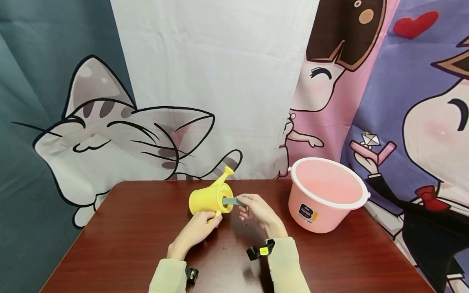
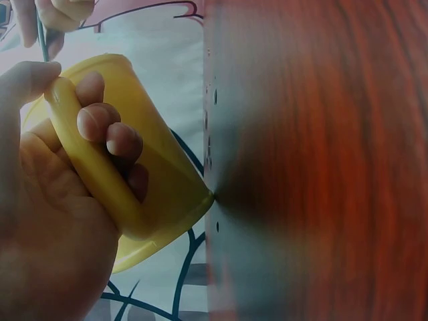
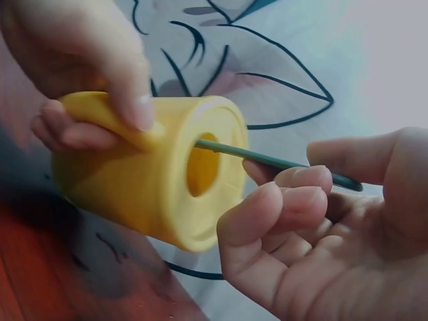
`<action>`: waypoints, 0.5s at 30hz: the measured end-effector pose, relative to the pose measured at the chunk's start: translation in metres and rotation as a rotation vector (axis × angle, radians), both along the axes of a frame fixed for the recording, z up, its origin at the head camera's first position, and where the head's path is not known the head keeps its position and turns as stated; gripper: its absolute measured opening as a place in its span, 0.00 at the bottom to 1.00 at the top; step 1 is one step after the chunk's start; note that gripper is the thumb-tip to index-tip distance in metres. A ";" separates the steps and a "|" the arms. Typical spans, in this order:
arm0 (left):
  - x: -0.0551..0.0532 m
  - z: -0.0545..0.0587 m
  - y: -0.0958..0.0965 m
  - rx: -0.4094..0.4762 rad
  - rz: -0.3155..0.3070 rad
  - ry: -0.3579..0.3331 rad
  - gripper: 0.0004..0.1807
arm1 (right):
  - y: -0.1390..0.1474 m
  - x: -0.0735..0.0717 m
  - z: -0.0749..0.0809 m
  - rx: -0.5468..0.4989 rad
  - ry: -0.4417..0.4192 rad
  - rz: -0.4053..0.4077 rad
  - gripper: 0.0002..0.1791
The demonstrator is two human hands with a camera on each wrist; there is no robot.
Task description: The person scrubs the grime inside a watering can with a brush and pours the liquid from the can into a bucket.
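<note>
A yellow toy watering can lies tipped on its side, its opening turned toward the right and its spout pointing up and away. My left hand grips the can's handle, with the fingers curled through it. Between thumb and fingers, my right hand pinches a thin green-grey stick-like tool. The far end of this tool is inside the can's round opening, so its shape is hidden. In the left wrist view, the can's bottom edge meets or nearly meets the tabletop.
A pink bucket with a white rim stands to the right on the brown wooden table. Behind the table's far edge hangs a cartoon-printed cloth. Small dark specks lie on the tabletop near the hands.
</note>
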State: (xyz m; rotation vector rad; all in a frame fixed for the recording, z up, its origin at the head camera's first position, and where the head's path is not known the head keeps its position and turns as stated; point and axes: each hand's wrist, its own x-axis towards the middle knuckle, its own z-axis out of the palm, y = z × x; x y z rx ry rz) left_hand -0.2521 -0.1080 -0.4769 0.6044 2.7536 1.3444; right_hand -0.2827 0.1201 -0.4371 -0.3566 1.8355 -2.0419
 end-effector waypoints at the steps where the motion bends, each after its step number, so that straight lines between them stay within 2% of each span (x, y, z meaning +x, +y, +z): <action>1: 0.000 0.000 0.000 0.000 -0.001 0.001 0.23 | 0.002 0.000 0.001 -0.002 -0.006 -0.001 0.15; 8: 0.000 -0.002 -0.001 -0.001 -0.012 -0.007 0.23 | 0.011 0.001 0.002 -0.006 -0.035 0.012 0.15; 15: 0.001 0.000 0.001 0.003 -0.012 0.010 0.23 | 0.006 0.001 0.003 -0.007 -0.031 -0.001 0.13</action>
